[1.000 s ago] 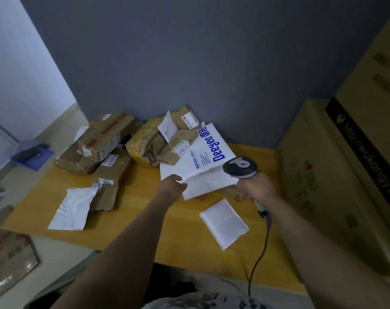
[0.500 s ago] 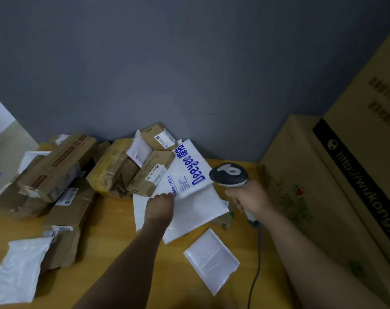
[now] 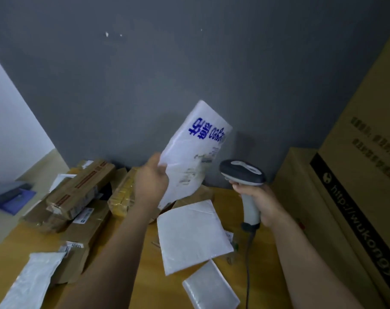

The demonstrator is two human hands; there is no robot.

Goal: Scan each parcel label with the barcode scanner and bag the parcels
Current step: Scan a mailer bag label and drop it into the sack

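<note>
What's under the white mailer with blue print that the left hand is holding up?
Below the lifted mailer lies a plain white padded envelope on the table. Brown parcels behind it are partly covered.

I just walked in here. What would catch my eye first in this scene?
Probably the white mailer with blue lettering, held up in the air by the left hand in front of the grey wall. Right beside it, the right hand grips a barcode scanner. Below, brown parcels crowd the wooden table.
</note>
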